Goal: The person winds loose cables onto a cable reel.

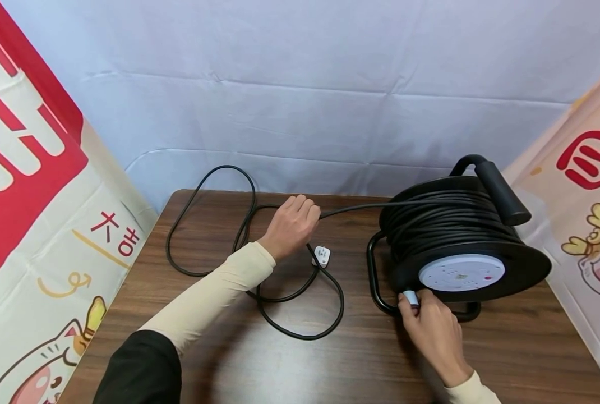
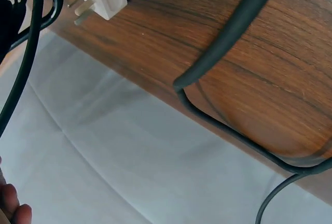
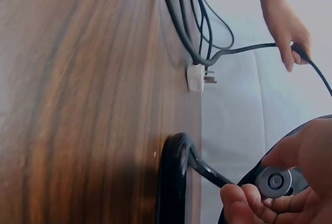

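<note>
A black cable reel [image 1: 438, 224] stands upright at the right of the table, with many turns of cable on its drum and a white socket panel [image 1: 461, 272] on its near face. My left hand [image 1: 292, 224] grips the black cable [image 1: 360, 207], which runs above the table from the drum to the fist. Low on the reel's near face, my right hand [image 1: 433, 328] holds the crank knob [image 3: 274, 181] between thumb and fingers. The knob's round grey end shows in the right wrist view. In the left wrist view only some fingertips [image 2: 10, 200] appear.
Loose cable loops [image 1: 300, 337] lie across the wooden table [image 1: 360, 359] at the left and middle. A white three-pin plug [image 1: 322, 256] lies among them. The reel has a tubular black stand [image 1: 373, 275] and a carrying handle [image 1: 504, 193]. White cloth [image 1: 300, 112] hangs behind.
</note>
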Demonstrator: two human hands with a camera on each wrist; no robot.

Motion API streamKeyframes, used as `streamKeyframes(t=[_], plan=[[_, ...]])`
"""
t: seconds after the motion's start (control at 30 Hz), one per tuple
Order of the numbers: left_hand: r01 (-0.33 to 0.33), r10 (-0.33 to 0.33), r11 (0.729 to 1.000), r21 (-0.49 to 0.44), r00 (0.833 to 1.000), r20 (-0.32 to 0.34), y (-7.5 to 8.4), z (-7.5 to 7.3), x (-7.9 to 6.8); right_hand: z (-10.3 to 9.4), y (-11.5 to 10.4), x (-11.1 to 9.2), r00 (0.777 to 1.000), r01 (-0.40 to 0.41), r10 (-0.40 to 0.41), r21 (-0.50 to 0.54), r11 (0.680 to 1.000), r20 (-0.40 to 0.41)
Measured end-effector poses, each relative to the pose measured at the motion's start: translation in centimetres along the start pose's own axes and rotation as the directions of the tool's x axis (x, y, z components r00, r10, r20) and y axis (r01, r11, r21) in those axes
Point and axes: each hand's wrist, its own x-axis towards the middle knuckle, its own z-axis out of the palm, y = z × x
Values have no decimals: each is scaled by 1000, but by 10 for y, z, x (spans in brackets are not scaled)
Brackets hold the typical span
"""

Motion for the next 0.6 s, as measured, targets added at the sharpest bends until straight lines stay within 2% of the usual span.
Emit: streamKeyframes(t=[0.27,0.47,0.6], plan=[[-13,12,1000,-28,1000,-29,9,2,6,-4,-16,0,999,43,-44,62,997,6],[-30,28,999,-25,997,-70,16,0,16,-10,-27,3,994,98,-94,91,991,-52],[-30,28,999,-32,998,-61,21,-1,21,-15,-33,5,990,119,-110,106,987,-86]])
